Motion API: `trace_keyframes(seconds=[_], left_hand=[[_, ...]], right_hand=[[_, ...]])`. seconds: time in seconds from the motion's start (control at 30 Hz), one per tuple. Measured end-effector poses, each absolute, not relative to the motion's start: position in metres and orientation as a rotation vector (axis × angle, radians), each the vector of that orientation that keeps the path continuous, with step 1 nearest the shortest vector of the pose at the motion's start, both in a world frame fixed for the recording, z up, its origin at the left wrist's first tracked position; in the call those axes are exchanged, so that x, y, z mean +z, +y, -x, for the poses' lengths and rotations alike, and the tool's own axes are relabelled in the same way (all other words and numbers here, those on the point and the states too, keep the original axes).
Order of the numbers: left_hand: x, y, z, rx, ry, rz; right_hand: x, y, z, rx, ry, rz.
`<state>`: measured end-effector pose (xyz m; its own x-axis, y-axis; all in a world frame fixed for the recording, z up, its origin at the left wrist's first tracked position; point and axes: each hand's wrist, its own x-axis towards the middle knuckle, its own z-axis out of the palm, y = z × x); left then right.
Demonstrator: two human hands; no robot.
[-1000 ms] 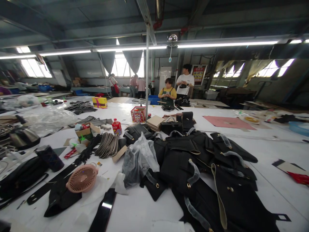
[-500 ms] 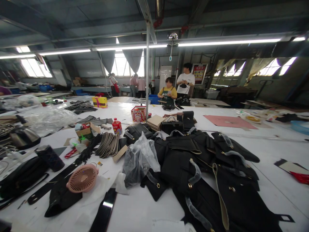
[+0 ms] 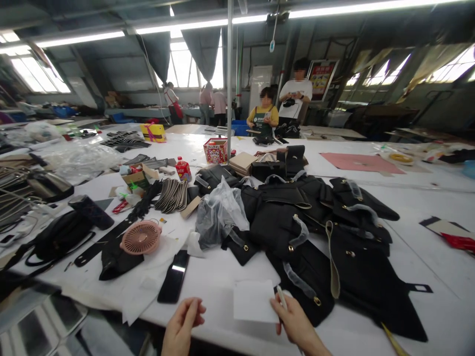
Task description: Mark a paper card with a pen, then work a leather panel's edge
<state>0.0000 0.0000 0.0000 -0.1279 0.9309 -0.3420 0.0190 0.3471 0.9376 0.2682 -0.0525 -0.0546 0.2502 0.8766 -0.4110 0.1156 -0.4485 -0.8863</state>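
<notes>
My right hand (image 3: pixel 295 316) is closed around a slim pale pen (image 3: pixel 282 297), which points up and away from me. Its fingertips touch the right edge of a white sheet of paper (image 3: pixel 253 301) on the table, though whether they grip it too I cannot tell. My left hand (image 3: pixel 185 319) is at the table's front edge, fingers loosely curled, thumb apart, with nothing visible in it. A black phone (image 3: pixel 173 278) lies just beyond it. Right of the paper spreads a pile of black bags (image 3: pixel 293 237) with plastic-wrapped handles and gold-coloured buckles.
On the white table (image 3: pixel 213 277) are a pink fan (image 3: pixel 141 237), a crumpled clear plastic bag (image 3: pixel 221 212), a dark cylinder (image 3: pixel 91 211) and a black pouch (image 3: pixel 63 235). A pole (image 3: pixel 229 74) rises mid-table. Several people stand across the room, two of them (image 3: pixel 263 118) (image 3: pixel 296 94) behind the table.
The camera has tilted down, so the table's front edge shows. Both my hands have come into view, the right one with a pen at the paper.
</notes>
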Motion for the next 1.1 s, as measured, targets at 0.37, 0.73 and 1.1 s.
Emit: trace_keyframes(seconds=[0.37, 0.73, 1.1], left_hand=[[-0.066, 0.011, -0.005, 0.498, 1.085, -2.163], [-0.108, 0.008, -0.036, 0.121, 0.753, -2.423], [-0.133, 0.01, -0.032, 0.064, 0.638, -2.504]], right_hand=[[-0.09, -0.026, -0.265, 1.395, -0.982, 1.908], [-0.122, -0.018, -0.269, 1.355, -1.174, 2.146], [-0.135, -0.008, -0.286, 1.181, -1.436, 2.339]])
